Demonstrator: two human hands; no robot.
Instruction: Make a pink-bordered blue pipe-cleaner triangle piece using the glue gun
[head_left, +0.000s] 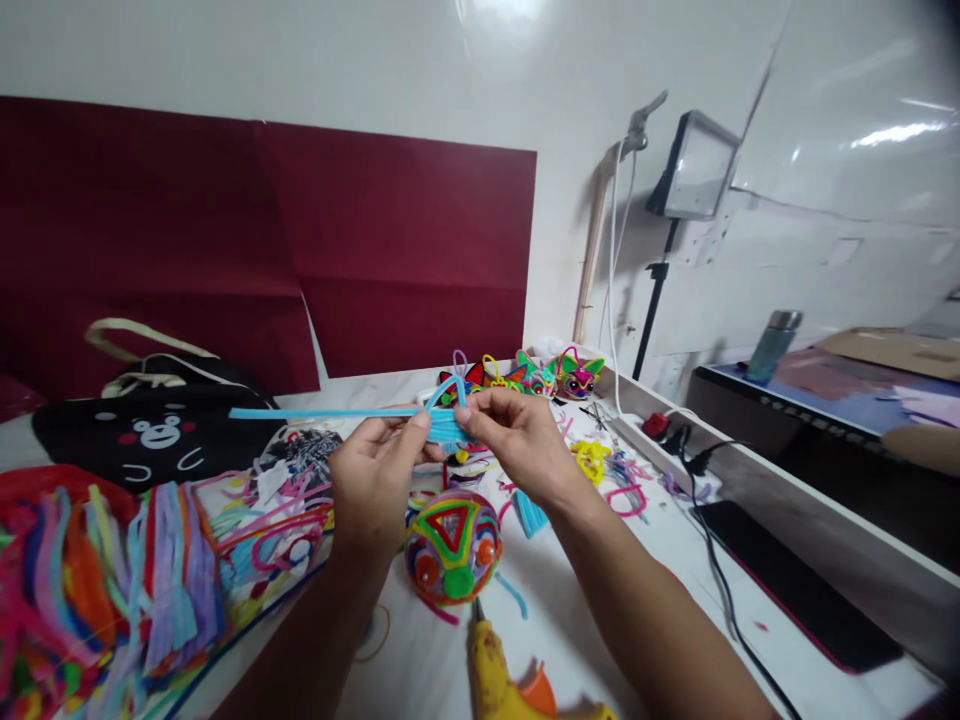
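Both hands hold a light-blue pipe-cleaner piece (448, 430) made of strands laid side by side, with a loop standing up from it. My left hand (379, 465) pinches its left part, where a long straight end sticks out to the left. On the right side my right hand (521, 435) grips the piece near the loop, fingers closed. Below the hands sits a round multicoloured ball (453, 548) with orange eyes and a green nose. A yellow glue gun (496, 668) lies in front, its tip near the ball. Another flat blue piece (531, 513) rests beside my right wrist.
Bundles of coloured pipe cleaners (176, 580) lie at the left, before a black bag (157, 430). Finished colourful figures (577, 378) stand at the back. A black phone-like slab (799, 585) and cables (712, 545) are at the right.
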